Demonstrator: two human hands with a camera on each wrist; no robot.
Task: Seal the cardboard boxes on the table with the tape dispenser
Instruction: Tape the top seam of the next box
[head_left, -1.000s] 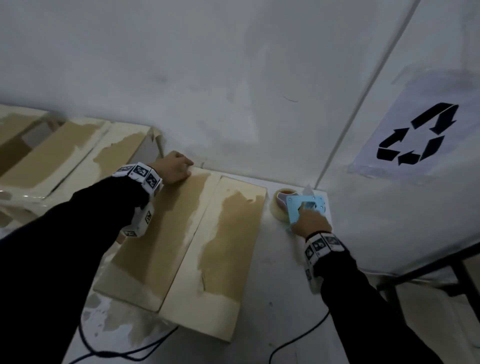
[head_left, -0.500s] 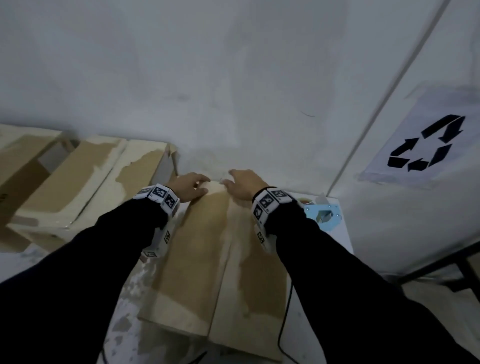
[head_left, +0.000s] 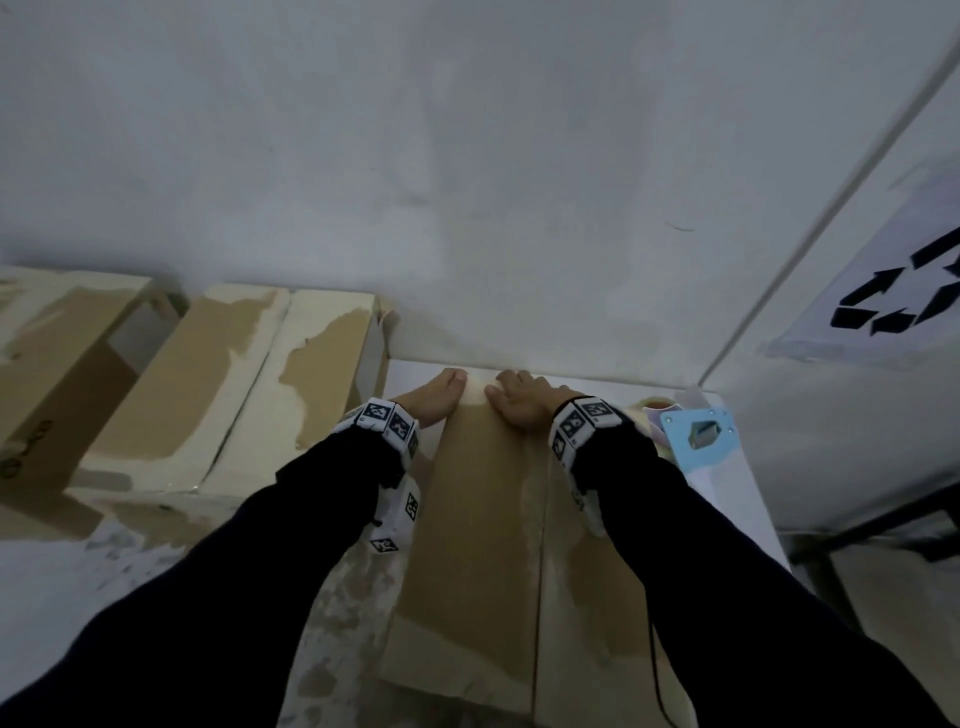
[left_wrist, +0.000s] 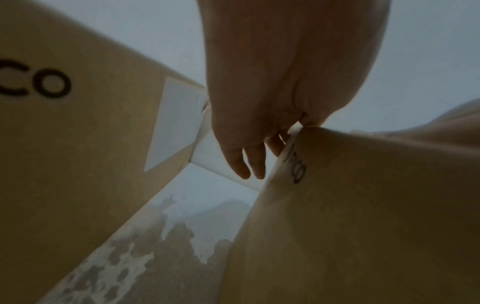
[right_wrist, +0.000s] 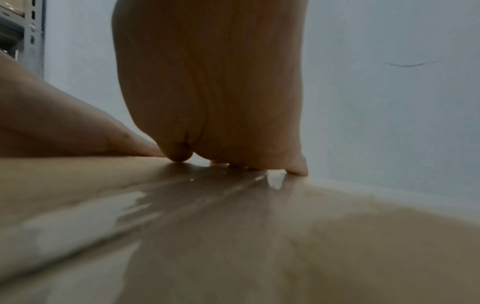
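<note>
fingertips (head_left: 457, 375) of both hands hidden past box (head_left: 478, 519) edge.

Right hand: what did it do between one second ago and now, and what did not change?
The right hand let go of the light blue tape dispenser and moved left onto the far end of the brown cardboard box, pressing beside the left hand. The dispenser stayed at the white table's far right corner; the left hand stayed on the box.

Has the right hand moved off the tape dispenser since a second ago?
Yes. The right hand left the tape dispenser and now rests leftward on the box top.
</note>
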